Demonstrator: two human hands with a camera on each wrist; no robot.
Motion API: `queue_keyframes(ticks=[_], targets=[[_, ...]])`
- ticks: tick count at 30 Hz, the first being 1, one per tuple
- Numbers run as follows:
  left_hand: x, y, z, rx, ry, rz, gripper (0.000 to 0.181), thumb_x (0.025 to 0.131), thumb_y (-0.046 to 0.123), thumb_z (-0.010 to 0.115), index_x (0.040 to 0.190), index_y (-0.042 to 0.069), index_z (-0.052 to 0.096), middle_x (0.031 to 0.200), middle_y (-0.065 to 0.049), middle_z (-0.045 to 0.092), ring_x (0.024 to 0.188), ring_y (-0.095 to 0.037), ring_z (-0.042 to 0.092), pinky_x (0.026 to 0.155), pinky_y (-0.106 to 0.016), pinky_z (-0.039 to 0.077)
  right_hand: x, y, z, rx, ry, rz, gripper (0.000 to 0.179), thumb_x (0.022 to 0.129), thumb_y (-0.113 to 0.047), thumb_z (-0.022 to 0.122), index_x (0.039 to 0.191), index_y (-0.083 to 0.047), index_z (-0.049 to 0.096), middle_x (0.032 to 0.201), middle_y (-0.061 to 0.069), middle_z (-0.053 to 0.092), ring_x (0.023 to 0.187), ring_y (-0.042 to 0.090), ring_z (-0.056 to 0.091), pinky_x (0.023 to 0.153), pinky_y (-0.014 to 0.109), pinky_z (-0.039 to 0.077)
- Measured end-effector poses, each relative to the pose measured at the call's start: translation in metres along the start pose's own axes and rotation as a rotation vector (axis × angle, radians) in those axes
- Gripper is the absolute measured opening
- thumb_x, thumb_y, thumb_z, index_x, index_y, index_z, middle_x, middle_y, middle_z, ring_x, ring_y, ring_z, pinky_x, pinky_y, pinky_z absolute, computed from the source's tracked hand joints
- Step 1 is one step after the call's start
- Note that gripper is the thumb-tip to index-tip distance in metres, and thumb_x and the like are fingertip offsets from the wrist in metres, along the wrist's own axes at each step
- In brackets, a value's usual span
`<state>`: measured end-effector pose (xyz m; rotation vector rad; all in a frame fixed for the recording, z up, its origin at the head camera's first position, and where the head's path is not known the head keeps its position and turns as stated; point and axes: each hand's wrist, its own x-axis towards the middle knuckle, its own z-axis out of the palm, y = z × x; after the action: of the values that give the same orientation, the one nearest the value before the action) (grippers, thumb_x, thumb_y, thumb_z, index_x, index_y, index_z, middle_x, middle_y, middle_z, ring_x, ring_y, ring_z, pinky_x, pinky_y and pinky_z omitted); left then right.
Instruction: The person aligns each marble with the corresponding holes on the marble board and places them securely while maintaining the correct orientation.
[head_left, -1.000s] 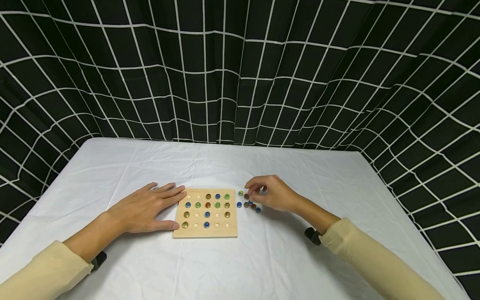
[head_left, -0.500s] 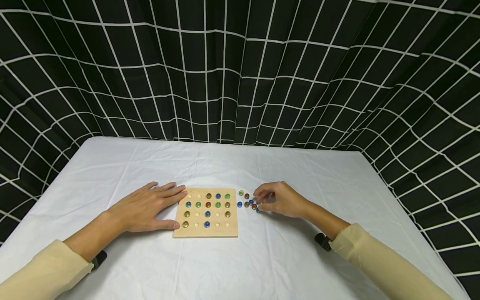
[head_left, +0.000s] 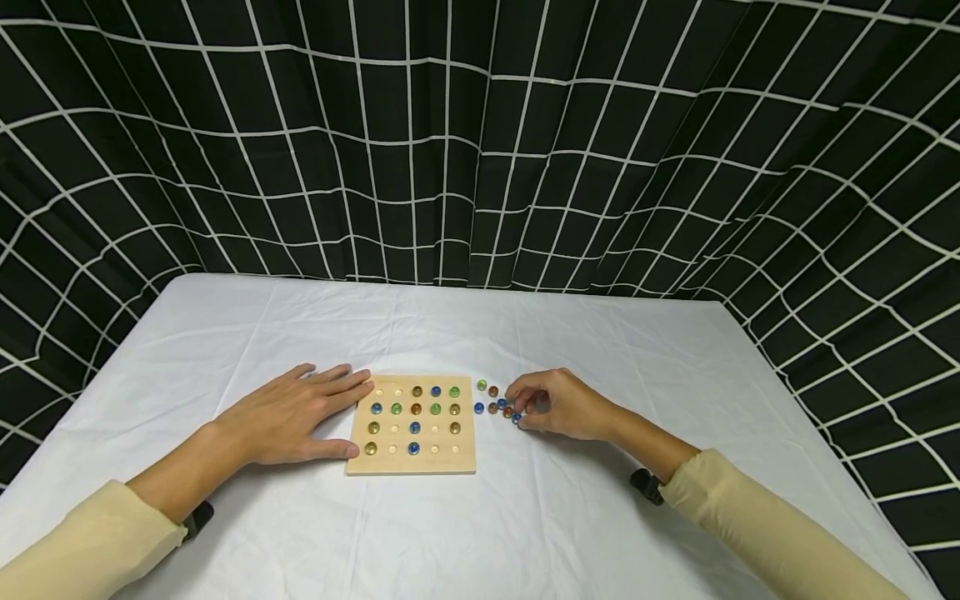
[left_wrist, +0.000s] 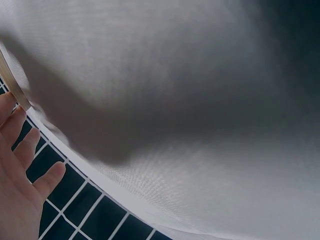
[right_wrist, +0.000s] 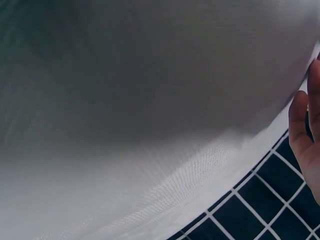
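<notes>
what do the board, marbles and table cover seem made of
Board: pale wood, probably, with a matt look, from its tan colour. Marbles: glossy, likely glass, since they catch bright highlights; plastic is possible. Table cover: matt white cloth, judging by its creases.

Board (head_left: 435, 463): I can read no letters or numbers on its wood.
Marbles (head_left: 492, 408): no marks I can make out.
Curtain (head_left: 465, 117): no words I can read.
Desk cloth (head_left: 300, 533): no print I can see.
My sleeves (head_left: 97, 542): no label legible.

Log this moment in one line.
left hand: rests on wooden board | right hand: by blue marble, grip unclear | loose marbles: beside board
</notes>
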<state>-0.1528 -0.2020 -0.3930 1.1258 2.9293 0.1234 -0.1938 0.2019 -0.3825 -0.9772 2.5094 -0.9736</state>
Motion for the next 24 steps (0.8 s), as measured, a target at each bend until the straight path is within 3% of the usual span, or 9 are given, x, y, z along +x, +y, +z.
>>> queue_keyframes(ticks=[24], targets=[[0.000, -0.002, 0.003, 0.001, 0.007, -0.009, 0.090, 0.089, 0.079, 0.042, 0.153, 0.016, 0.042, 0.157, 0.000, 0.039, 0.144, -0.027, 0.036, 0.110, -0.059, 0.032, 0.005, -0.011, 0.001, -0.052, 0.034, -0.041, 0.029, 0.084, -0.001, 0.077, 0.111, -0.004, 0.071, 0.092, -0.002, 0.073, 0.085, 0.009, 0.065, 0.079, 0.037, 0.054]])
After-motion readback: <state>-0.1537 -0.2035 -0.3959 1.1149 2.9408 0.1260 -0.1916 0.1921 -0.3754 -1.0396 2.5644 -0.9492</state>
